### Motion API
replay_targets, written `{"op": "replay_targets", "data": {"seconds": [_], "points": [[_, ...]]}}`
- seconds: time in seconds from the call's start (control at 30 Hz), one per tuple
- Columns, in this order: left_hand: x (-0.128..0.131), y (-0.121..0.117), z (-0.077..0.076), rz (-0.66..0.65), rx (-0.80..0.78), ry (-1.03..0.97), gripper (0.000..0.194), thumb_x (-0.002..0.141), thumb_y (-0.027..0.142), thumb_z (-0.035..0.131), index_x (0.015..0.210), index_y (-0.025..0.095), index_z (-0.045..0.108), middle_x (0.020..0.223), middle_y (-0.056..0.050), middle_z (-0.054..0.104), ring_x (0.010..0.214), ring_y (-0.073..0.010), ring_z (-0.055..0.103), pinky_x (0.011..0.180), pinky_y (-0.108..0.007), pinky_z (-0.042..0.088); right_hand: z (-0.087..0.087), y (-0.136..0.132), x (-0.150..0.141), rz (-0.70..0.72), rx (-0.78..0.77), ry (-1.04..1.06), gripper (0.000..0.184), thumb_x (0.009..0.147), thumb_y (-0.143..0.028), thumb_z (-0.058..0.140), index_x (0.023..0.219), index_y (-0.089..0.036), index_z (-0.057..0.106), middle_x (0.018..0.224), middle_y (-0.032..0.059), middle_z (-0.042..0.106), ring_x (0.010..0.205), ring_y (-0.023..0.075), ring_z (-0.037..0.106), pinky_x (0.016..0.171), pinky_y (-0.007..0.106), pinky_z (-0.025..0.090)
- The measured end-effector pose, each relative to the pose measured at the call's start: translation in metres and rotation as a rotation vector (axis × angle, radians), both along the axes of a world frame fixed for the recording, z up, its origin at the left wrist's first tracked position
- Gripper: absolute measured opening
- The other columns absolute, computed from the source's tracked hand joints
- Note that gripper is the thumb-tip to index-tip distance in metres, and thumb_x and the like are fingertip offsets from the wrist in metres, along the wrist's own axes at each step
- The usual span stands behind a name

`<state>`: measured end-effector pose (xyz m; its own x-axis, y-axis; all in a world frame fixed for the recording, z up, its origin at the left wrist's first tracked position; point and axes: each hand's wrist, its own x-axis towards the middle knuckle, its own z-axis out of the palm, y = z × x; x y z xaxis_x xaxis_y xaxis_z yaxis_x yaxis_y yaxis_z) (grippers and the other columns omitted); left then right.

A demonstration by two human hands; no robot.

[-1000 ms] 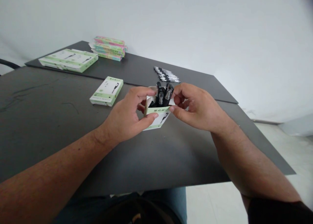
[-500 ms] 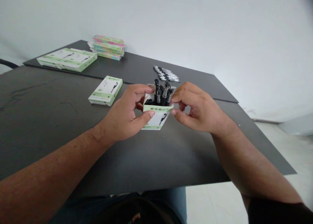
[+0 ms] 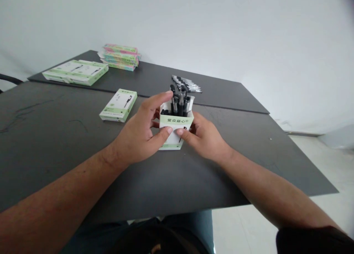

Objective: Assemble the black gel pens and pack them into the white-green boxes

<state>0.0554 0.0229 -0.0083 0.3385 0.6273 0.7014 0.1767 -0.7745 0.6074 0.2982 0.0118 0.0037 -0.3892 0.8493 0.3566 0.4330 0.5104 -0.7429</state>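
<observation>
A small green-and-white pen box (image 3: 175, 125) stands upright on the dark table (image 3: 69, 154), open at the top, with several black pens (image 3: 179, 100) sticking out of it. My left hand (image 3: 141, 134) grips the box's left side, thumb on the front and forefinger reaching up to the pen tops. My right hand (image 3: 203, 136) holds the lower right side of the box, thumb on its front face.
A closed green-and-white box (image 3: 118, 105) lies to the left of my hands. Further back lie flat boxes (image 3: 76, 71), a stack of coloured boxes (image 3: 119, 56) and a row of loose pens (image 3: 187, 84). The table's right edge drops to a pale floor.
My right hand has slid down from the box's top rim to its lower right side. The box now stands more upright, and my left forefinger has risen to the pen tops.
</observation>
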Motion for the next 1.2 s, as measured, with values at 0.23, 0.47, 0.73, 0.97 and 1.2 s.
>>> {"op": "replay_targets", "data": {"seconds": [0.23,0.47,0.73,0.97,1.2], "points": [[-0.002,-0.003,0.001,0.067,0.122,0.114,0.073,0.098,0.023,0.077,0.166,0.032,0.051,0.161,-0.011,0.065,0.145,-0.0336,0.069,0.11,-0.048,0.07,-0.011,-0.005,-0.003,-0.026,0.006,-0.005,0.028,0.102,-0.042,0.076,0.122,-0.025,0.066,0.114,0.0074,0.082,0.096,0.0246,0.079,0.085,0.04,0.067],[0.001,-0.002,0.002,0.043,0.153,0.113,0.09,0.097,0.016,0.078,0.176,0.037,0.041,0.171,-0.013,0.057,0.153,-0.0343,0.064,0.118,-0.049,0.066,-0.019,-0.002,0.0,-0.048,0.056,0.083,0.031,0.098,-0.044,0.08,0.118,-0.026,0.065,0.107,0.005,0.08,0.092,0.0227,0.078,0.084,0.04,0.07],[0.0,-0.005,0.007,0.117,0.209,0.209,0.082,0.098,0.02,0.074,0.173,0.032,0.045,0.162,-0.011,0.064,0.149,-0.033,0.065,0.128,-0.054,0.057,-0.017,-0.003,0.002,0.016,-0.012,0.007,0.028,0.099,-0.038,0.079,0.121,-0.026,0.065,0.109,0.0052,0.082,0.093,0.0226,0.08,0.084,0.04,0.068],[-0.002,0.004,0.023,0.068,0.27,0.151,0.085,0.093,0.025,0.081,0.17,0.038,0.048,0.16,-0.011,0.064,0.144,-0.0351,0.065,0.109,-0.052,0.066,-0.015,-0.004,0.005,-0.007,-0.009,0.095,0.049,0.097,-0.044,0.081,0.136,-0.026,0.057,0.111,0.0063,0.081,0.094,0.0237,0.08,0.075,0.038,0.067],[-0.005,0.009,0.048,0.037,0.432,0.367,0.045,0.095,0.021,0.081,0.138,0.03,0.073,0.162,-0.014,0.06,0.148,-0.0372,0.063,0.12,-0.058,0.061,-0.015,-0.007,-0.001,0.03,0.005,-0.051,0.038,0.099,-0.039,0.074,0.129,-0.025,0.055,0.114,0.0084,0.081,0.096,0.0257,0.081,0.083,0.042,0.065]]}}
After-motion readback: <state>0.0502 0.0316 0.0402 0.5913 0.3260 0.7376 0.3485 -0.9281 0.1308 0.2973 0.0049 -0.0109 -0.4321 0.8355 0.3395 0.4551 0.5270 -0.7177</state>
